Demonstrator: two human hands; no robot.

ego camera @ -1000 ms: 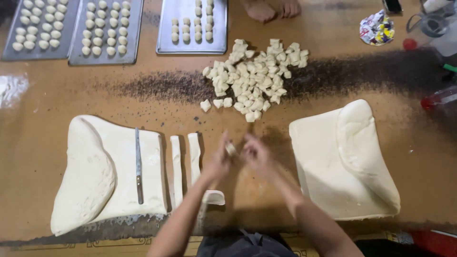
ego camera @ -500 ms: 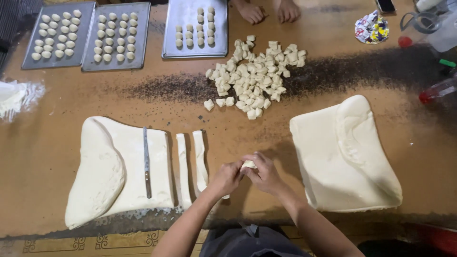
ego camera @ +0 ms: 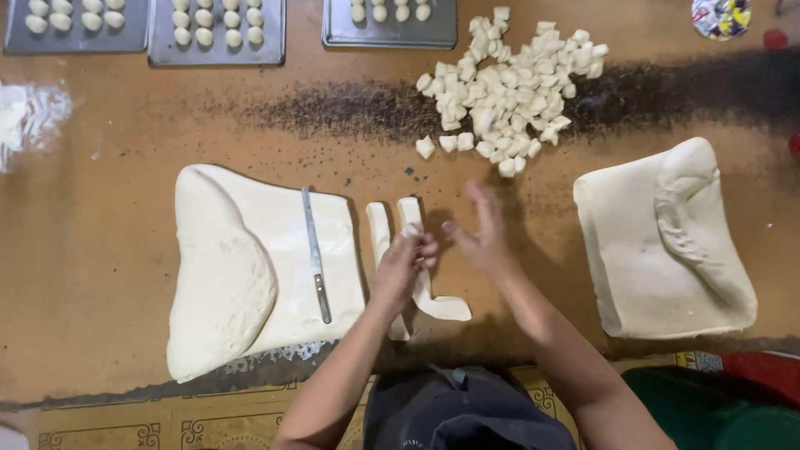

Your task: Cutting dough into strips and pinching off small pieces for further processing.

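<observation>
Centrally, the left hand [ego camera: 404, 265] pinches the upper part of a cut dough strip [ego camera: 421, 275] lying on the brown table [ego camera: 117, 233]; the right hand [ego camera: 482, 237] is open, fingers spread, just beside it. A second strip [ego camera: 379, 229] lies alongside to the left. Further left, a knife [ego camera: 316, 254] rests on a large dough slab [ego camera: 250, 267]. Another slab [ego camera: 667, 242] sits well to the right. Beyond the hands, a pile of cut pieces [ego camera: 508, 83]. Three metal trays [ego camera: 217, 52] at the far edge hold rows of dough balls [ego camera: 200, 25].
</observation>
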